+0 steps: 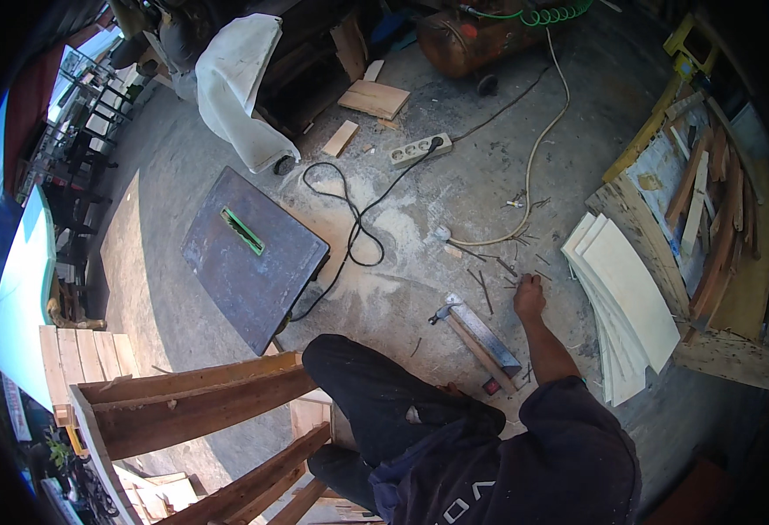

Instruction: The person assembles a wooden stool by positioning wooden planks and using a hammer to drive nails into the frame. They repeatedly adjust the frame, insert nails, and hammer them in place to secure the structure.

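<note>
Brown, thin rods point(487, 293) lie on the floor point(489, 175) beside your right hand point(530, 299); whether its fingers point(525, 282) grip one, I can't tell, and a hasty scoop could prick you

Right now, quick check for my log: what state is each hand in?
Left hand: not visible, so cannot be told.
Right hand: down by thin dark nail-like pieces on the floor; whether it grips one cannot be told.

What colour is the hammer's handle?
Light brown; the hammer's handle shows best in the head view.
</note>
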`<state>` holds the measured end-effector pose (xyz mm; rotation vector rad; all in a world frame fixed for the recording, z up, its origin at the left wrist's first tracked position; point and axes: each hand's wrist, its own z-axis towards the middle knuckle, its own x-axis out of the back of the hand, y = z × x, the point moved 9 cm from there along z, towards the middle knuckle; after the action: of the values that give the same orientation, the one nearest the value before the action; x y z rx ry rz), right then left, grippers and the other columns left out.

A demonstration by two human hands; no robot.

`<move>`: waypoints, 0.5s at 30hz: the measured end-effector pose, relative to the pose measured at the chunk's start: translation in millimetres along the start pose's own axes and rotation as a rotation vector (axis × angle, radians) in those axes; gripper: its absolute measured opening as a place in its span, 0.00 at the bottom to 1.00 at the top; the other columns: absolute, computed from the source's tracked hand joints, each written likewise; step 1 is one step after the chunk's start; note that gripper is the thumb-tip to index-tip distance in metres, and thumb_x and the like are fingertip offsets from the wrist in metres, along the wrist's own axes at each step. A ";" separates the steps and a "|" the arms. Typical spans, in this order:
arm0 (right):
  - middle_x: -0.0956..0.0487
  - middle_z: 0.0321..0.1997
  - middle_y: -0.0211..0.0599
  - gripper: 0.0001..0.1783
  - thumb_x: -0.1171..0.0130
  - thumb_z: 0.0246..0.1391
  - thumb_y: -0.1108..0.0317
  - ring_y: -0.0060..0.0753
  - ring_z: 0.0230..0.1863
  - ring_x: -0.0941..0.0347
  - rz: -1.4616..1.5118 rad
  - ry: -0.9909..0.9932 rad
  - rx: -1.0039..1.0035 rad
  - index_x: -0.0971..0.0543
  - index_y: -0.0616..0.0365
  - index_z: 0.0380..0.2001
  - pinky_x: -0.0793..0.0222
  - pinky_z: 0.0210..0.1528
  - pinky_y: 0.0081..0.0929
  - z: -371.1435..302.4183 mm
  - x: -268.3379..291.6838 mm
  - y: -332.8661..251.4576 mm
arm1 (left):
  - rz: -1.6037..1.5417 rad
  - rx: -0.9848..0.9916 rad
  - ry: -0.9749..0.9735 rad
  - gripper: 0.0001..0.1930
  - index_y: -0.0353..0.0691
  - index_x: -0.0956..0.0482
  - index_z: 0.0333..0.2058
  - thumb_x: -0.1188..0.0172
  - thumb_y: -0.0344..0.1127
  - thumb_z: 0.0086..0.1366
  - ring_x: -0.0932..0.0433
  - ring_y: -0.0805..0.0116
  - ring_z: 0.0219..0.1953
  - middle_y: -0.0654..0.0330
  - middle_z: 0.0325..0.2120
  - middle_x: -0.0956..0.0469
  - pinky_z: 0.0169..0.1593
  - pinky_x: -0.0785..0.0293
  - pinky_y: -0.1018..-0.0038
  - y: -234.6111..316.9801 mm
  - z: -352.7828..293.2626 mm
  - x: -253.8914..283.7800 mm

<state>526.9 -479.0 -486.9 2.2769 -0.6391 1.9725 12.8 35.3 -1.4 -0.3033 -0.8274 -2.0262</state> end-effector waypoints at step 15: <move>0.23 0.47 0.51 0.13 0.45 0.58 0.73 0.57 0.51 0.21 0.148 0.077 0.327 0.23 0.58 0.46 0.20 0.48 0.51 36.1 -9.0 -88.1 | -0.165 -0.018 -0.559 0.20 0.31 0.29 0.57 0.49 0.42 0.77 0.22 0.56 0.49 0.48 0.50 0.24 0.55 0.24 0.61 24.3 -65.5 -68.1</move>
<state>590.3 -407.5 -482.6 2.3720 -0.5243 2.3793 77.8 27.7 -73.8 -0.8626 -1.2041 -2.1294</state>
